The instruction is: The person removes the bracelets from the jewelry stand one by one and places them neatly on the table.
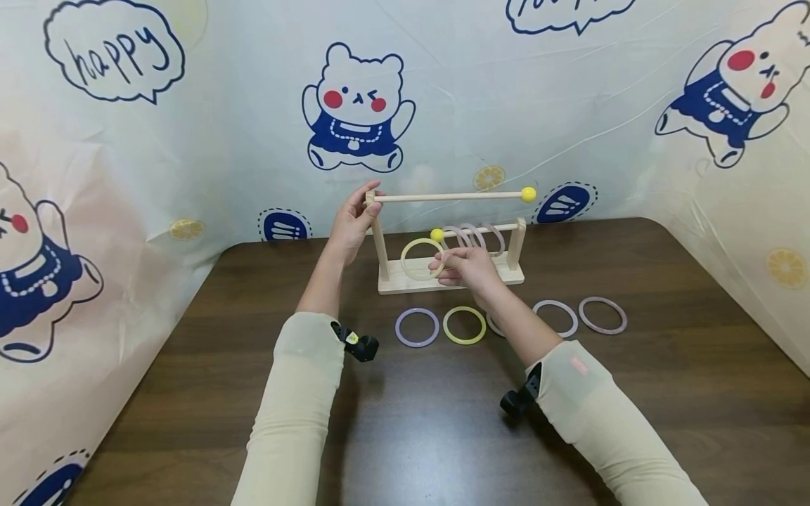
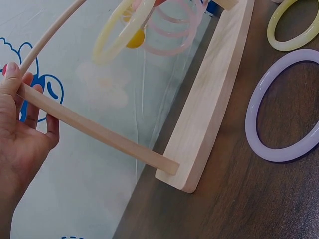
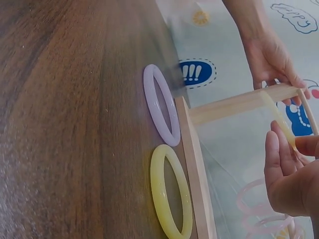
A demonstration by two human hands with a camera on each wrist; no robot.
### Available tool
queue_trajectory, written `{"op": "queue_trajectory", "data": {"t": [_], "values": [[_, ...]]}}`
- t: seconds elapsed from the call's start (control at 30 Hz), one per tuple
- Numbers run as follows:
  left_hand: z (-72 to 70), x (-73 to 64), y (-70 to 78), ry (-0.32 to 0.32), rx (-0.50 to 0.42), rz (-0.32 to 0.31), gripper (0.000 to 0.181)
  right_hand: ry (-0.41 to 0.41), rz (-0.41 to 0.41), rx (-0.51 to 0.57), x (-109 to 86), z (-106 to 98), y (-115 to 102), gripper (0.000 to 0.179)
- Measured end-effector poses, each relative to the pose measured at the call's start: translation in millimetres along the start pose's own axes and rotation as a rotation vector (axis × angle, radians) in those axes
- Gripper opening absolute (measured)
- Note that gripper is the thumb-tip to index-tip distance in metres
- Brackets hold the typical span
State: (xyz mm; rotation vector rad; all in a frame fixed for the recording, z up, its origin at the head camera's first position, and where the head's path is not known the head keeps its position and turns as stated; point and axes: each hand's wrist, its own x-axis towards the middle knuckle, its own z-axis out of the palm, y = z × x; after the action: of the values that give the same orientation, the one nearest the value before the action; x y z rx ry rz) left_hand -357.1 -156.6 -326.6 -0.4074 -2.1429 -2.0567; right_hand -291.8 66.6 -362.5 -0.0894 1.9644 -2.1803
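A wooden rack [image 1: 395, 287] stands on the table, with two rods on posts at opposite ends. My left hand [image 1: 353, 223] grips the top of its left post [image 2: 99, 124], thumb in front and fingers behind. In my right hand [image 1: 471, 270], a pale yellow ring [image 1: 402, 258] is pinched between thumb and fingers. That ring is held up in front of the rack, just left of the yellow ball [image 1: 436, 235] tipping the lower rod. Several pale pink rings [image 3: 249, 201] hang on this rod. The upper rod [image 1: 449, 197] bears no rings and ends in another yellow ball [image 1: 529, 195].
In front of the rack lie a purple ring [image 1: 417, 344], a yellow ring [image 1: 465, 341], a whitish ring [image 1: 574, 320] and a pinkish-purple ring [image 1: 603, 331]. Another ring is mostly hidden under my right forearm. A printed cloth [image 1: 443, 133] hangs behind the dark wooden table [image 1: 418, 436].
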Motion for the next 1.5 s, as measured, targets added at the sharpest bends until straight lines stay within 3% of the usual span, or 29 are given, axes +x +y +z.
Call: {"op": "queue_trajectory", "data": {"t": [0.5, 1.1, 1.5], "values": [[-0.2, 1.2, -1.3, -0.009, -0.013, 0.017, 0.044, -0.119, 0.038, 0.091, -9.3, 4.3, 0.1, 0.029], [-0.9, 0.1, -1.6, -0.001, -0.034, -0.005, 0.043, -0.205, 0.1, 0.181, -16.7, 1.3, 6.6, 0.03], [-0.6, -0.8, 0.0, -0.011, -0.014, 0.005, 0.044, -0.29, 0.122, 0.148, -23.1, -2.1, 7.4, 0.033]]}}
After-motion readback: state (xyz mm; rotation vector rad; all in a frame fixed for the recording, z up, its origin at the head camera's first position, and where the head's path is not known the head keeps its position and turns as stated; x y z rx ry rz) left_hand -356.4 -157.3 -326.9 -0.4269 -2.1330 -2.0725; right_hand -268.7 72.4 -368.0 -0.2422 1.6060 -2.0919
